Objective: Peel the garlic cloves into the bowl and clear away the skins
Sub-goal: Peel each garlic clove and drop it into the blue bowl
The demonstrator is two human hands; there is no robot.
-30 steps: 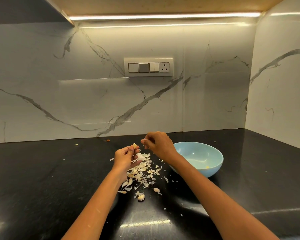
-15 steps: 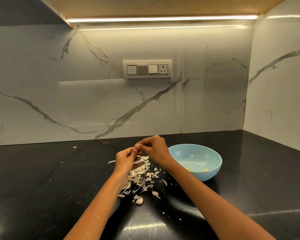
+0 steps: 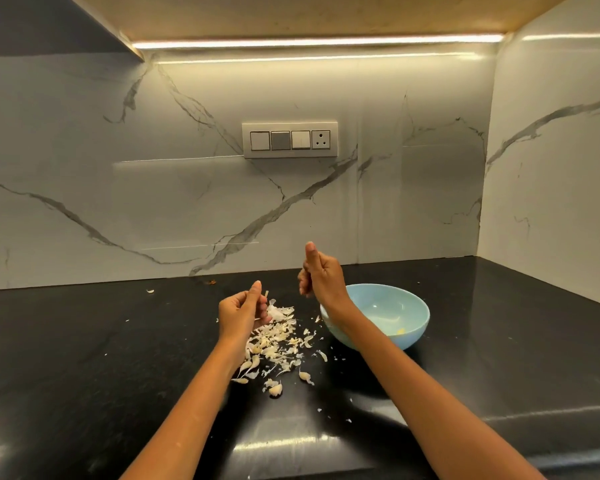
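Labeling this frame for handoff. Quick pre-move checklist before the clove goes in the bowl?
1. Left hand grips something whitish, clove or skin: cannot tell.
2. Right hand raised, fingers curled; holding anything: cannot tell.
3. Light blue bowl upright on the black countertop, right of the hands: ok.
4. Right forearm crosses the bowl's near left rim; rest of opening unblocked: ok.
5. Garlic skins cleared: not ok, scattered left of the bowl.
6. Unpeeled cloves among the skins: cannot tell.
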